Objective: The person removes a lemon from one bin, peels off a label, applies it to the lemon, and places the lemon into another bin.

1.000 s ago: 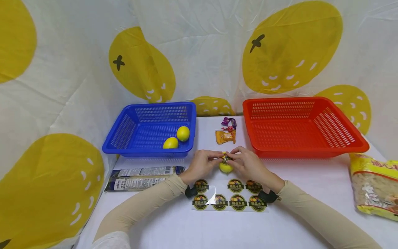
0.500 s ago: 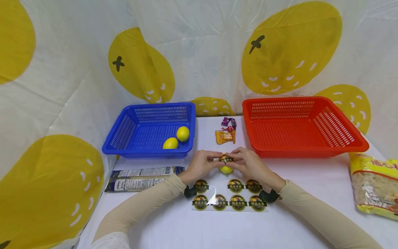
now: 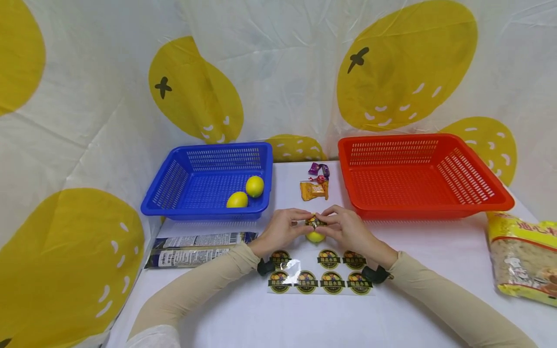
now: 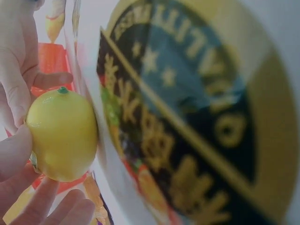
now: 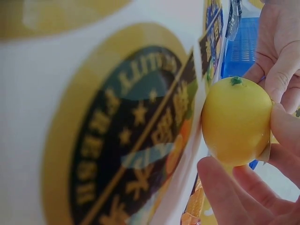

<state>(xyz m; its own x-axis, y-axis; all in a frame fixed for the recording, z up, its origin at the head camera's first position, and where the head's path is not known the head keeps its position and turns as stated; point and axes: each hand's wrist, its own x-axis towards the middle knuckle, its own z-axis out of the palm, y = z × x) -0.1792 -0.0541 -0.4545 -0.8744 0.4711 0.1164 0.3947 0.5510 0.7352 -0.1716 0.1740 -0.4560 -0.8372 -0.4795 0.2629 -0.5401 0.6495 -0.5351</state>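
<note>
A yellow lemon [image 3: 315, 237] with a green stem end stands on the white table, between both hands. A round dark fruit sticker [image 3: 315, 222] lies over its far upper side. My left hand [image 3: 280, 232] holds the lemon from the left, thumb and fingers at the sticker's edge. From the right, my right hand [image 3: 348, 229] grips the same lemon. In the right wrist view, a sticker edge [image 5: 266, 152] stands slightly off the lemon. Below the hands lies a clear sticker sheet [image 3: 304, 258] with several similar stickers and one gap.
A blue basket [image 3: 204, 211] with two lemons [image 3: 254, 186] stands back left, a red basket [image 3: 426, 210] back right. Between them lie an orange wrapped snack [image 3: 314, 191] and small candies [image 3: 314, 169]. Long packets [image 3: 196, 249] lie left; a yellow-labelled bag [image 3: 522, 256] lies right.
The sticker has tilted from edge-on to facing up more, then come down over the lemon's top between my fingers. Both hands stay in nearly the same place.
</note>
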